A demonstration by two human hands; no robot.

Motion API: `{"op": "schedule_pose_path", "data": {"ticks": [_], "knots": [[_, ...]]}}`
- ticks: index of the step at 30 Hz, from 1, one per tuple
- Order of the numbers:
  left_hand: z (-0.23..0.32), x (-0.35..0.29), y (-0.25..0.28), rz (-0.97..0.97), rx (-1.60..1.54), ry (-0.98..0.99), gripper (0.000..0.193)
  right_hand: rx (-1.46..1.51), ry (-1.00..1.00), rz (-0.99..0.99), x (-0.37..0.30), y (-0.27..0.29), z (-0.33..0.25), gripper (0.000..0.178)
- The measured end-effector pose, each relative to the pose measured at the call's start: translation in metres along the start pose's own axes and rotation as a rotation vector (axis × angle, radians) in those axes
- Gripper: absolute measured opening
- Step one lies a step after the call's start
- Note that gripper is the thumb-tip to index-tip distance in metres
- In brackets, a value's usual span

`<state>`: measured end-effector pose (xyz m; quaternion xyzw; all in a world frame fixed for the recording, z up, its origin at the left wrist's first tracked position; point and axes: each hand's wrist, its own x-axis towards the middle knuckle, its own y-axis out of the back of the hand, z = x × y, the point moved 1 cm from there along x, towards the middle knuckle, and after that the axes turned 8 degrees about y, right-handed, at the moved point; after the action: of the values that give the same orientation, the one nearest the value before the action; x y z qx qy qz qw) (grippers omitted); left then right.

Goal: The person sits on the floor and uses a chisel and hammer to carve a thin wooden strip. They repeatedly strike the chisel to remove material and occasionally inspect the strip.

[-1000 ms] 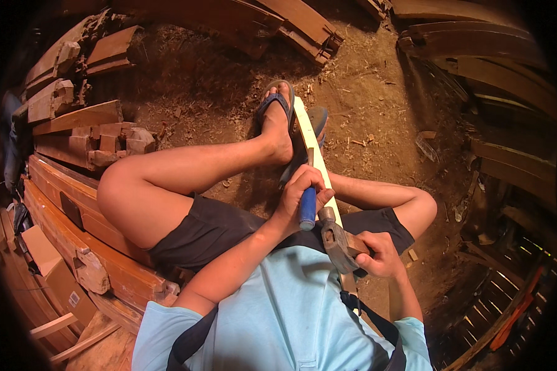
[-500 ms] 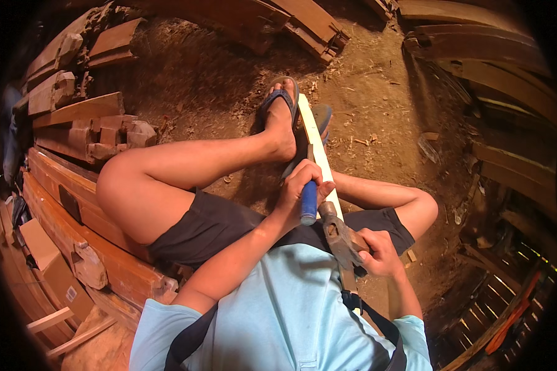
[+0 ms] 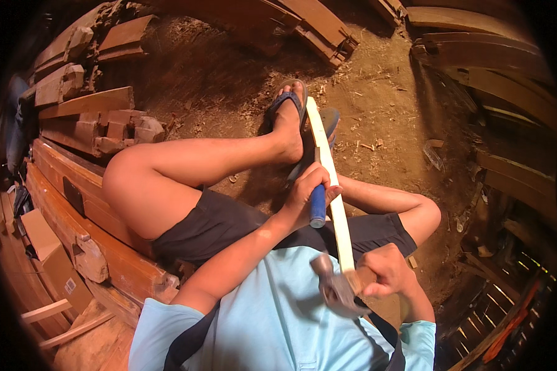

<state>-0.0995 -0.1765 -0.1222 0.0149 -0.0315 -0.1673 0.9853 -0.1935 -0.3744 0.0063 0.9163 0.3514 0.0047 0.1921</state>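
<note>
My left hand (image 3: 304, 190) is wrapped round a chisel (image 3: 317, 207) with a blue handle. Its handle end points up toward me, and its dark blade runs down beside the pale wooden strip (image 3: 323, 142). The thumb side of this hand rests against the strip. Closed round the wooden handle of a claw hammer, my right hand (image 3: 387, 270) is in front of my lower right chest. The hammer head (image 3: 337, 290) is apart from the chisel and slightly blurred. The strip's far end lies between my sandalled feet (image 3: 288, 108); the hammer and right hand cover its near end.
Stacked brown beams (image 3: 99, 216) with notched ends lie along the left, beside a cardboard box (image 3: 59, 272). More planks (image 3: 483, 52) are piled at the right and at the far edge. Wood chips are scattered over the dirt floor (image 3: 384, 111).
The hammer head has drawn back from near the chisel's handle end toward my chest, with my right hand. My left hand keeps its grip on the chisel. The view has shifted slightly.
</note>
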Motion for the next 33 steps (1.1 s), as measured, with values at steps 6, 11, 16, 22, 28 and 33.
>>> {"op": "schedule_pose_path", "data": {"ticks": [6,11,16,22,28,33], "knots": [[-0.012,-0.004,-0.002,0.001,-0.039,0.058,0.030,-0.150,-0.095,-0.013,0.009,-0.002,-0.001,0.053],[-0.008,-0.003,-0.004,-0.012,0.062,-0.040,0.029,-0.150,-0.207,0.057,0.015,-0.004,0.005,0.053],[-0.011,-0.001,-0.004,-0.002,0.057,-0.021,0.031,-0.071,0.126,-0.127,0.021,0.019,-0.018,0.053],[-0.008,-0.002,-0.002,-0.028,0.085,-0.013,0.030,-0.131,-0.064,-0.075,0.018,0.006,0.001,0.050],[-0.010,0.000,-0.001,-0.009,0.073,0.011,0.030,0.011,-0.149,0.008,0.010,-0.003,0.028,0.050],[-0.011,-0.003,-0.002,-0.020,0.068,0.002,0.030,0.038,0.056,-0.044,0.006,-0.011,0.024,0.051]]}}
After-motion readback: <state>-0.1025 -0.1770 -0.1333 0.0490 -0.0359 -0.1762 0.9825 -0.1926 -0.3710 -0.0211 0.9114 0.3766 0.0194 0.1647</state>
